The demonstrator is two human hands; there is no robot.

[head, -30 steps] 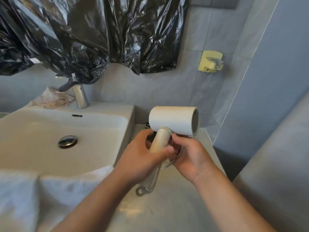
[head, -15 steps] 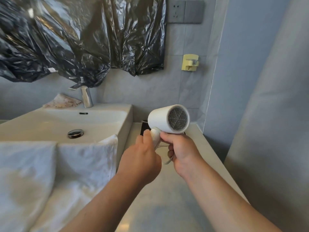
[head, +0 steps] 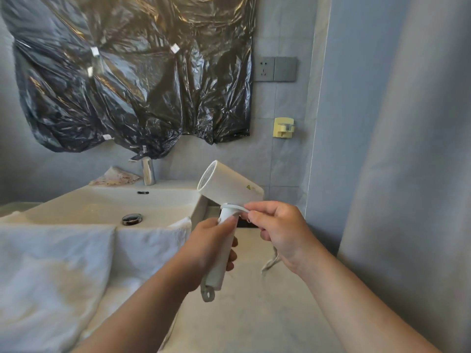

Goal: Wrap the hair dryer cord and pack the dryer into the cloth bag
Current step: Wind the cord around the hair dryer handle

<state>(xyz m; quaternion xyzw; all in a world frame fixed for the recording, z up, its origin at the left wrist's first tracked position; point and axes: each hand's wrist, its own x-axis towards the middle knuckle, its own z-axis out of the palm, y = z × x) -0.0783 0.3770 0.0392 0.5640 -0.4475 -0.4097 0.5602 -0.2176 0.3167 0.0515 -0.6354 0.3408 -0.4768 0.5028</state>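
The hair dryer (head: 229, 186) is held in the air above the tabletop (head: 254, 314), just right of the sink (head: 102, 207). Its barrel tilts up to the left. The left hand (head: 211, 248) is curled around the handle (head: 225, 250), and the right hand (head: 280, 230) pinches the cord (head: 235, 207) between thumb and fingertips where it crosses the top of the handle. A loose length of cord hangs below the right hand, and where it ends cannot be seen. The main risk is probably slack. If the pinch eases before the turn is drawn snug, the loop may slide down the smooth handle and the wrap would come undone. Pulling too hard right where the cord leaves the handle could kink or strain it. The trailing length may snag on the edge of the tabletop or drag across it, tugging the wrap off line. The left hand grips low on the handle while the heavy barrel sits high, so a sharp tug could twist the dryer toward the sink or the towel (head: 51, 276) draped over its rim. The cloth bag cannot be made out in this view, so packing will first mean finding it with both hands occupied.
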